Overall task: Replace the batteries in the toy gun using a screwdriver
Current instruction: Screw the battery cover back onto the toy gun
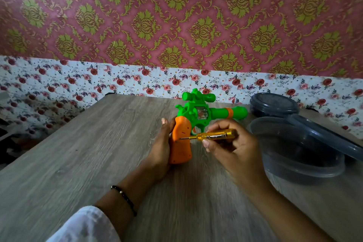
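A green toy gun (pixel 198 112) with an orange grip and a green scope on top stands on the wooden table (pixel 88 153), its barrel pointing right. My left hand (pixel 162 149) holds the orange grip from the left side, fingers hidden behind it. My right hand (pixel 233 147) pinches a yellow see-through screwdriver (pixel 210 135) that lies level. Its metal tip touches the middle of the orange grip. No batteries show.
A dark grey plastic bowl (pixel 294 151) sits right of my right hand, with a lid (pixel 330 135) leaning across its rim. A second lidded container (pixel 274 104) stands behind it. A papered wall rises along the table's far edge.
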Demonstrator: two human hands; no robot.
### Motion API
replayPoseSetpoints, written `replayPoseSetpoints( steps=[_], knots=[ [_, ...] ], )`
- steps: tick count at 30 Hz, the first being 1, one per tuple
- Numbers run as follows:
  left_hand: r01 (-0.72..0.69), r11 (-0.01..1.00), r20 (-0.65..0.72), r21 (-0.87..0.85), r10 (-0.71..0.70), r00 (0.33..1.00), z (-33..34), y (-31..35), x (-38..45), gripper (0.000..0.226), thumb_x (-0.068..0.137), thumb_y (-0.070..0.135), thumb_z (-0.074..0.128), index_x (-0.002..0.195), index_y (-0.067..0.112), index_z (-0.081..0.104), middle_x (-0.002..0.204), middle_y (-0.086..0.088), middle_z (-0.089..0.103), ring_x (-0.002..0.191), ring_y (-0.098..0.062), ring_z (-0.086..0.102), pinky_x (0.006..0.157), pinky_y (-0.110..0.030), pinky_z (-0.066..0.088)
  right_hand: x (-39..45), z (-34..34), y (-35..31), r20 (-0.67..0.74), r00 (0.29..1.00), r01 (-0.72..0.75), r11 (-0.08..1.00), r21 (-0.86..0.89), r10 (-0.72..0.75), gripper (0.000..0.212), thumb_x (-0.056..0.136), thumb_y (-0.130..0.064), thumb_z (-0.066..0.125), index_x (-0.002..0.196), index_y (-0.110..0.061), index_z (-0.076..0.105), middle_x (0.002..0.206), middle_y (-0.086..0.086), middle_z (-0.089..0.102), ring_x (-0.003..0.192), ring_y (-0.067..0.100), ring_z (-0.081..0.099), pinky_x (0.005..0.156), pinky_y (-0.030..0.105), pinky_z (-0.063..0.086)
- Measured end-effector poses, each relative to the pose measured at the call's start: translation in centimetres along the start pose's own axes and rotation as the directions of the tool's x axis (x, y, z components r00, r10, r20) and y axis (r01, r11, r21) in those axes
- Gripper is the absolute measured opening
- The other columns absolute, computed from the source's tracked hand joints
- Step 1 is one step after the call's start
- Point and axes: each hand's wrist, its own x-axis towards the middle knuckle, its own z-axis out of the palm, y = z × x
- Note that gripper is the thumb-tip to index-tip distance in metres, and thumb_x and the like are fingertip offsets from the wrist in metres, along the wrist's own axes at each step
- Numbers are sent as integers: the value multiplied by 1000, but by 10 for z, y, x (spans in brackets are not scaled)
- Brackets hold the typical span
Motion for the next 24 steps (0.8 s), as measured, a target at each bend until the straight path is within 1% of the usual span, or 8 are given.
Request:
replayPoseSetpoints(
  steps=[3,6,8,11,13,16,20,24],
  knots=[
    [-20,1000,-5,15,20,1000,1,1,-1,57,93,59,12,137,36,39,117,-4,65,86,-17,64,61,-26,50,-1,-1,0,-21,1000,-9,1000,-2,9,23,68,-26,73,86,-33,59,80,2,66,69,26,65,65,48,56],
    [-44,998,-29,44,46,999,1,1,-1,46,96,56,10,130,42,38,95,9,67,84,-13,64,61,-25,51,-2,-1,-2,-28,999,-27,999,19,27,36,69,-22,72,95,-38,54,78,7,64,69,32,65,64,55,54],
    [-49,997,-33,54,51,998,1,2,-2,48,96,55,10,135,41,36,94,11,66,82,-10,65,61,-25,52,-2,0,-3,-26,1000,2,1000,2,-2,41,71,-18,72,99,-40,53,82,4,65,71,25,67,66,51,57],
    [-29,999,9,44,29,1000,1,2,-3,58,96,56,10,145,33,31,118,6,61,87,-10,66,62,-26,52,-2,1,-3,-6,997,72,994,-87,-73,35,73,-14,71,94,-37,53,87,-9,64,78,13,67,69,37,58],
    [-34,999,27,40,33,999,1,2,-3,60,95,57,11,146,32,30,128,2,57,89,-11,66,63,-28,53,-3,2,-2,3,996,90,990,-111,-90,30,74,-15,70,90,-32,53,87,-10,64,80,10,67,70,33,57],
    [-56,997,35,52,54,998,1,2,-3,60,95,58,10,144,33,32,118,6,62,84,-10,70,63,-28,55,-3,3,1,12,995,95,990,-107,-94,23,75,-13,70,88,-23,54,85,-7,65,78,10,68,69,29,56],
    [-62,997,39,43,60,997,2,3,-4,59,95,57,9,143,33,35,120,2,61,95,-15,65,66,-30,54,-3,5,5,22,993,121,984,-127,-119,18,74,-11,70,86,-15,56,82,-6,65,77,7,67,70,21,53],
    [-57,998,39,39,55,998,3,4,-3,60,95,58,9,144,33,34,128,-2,58,104,-21,63,70,-32,53,-3,5,7,26,988,152,978,-143,-150,19,75,-10,70,85,-16,55,86,-8,65,81,6,67,72,19,53]
  ],
)
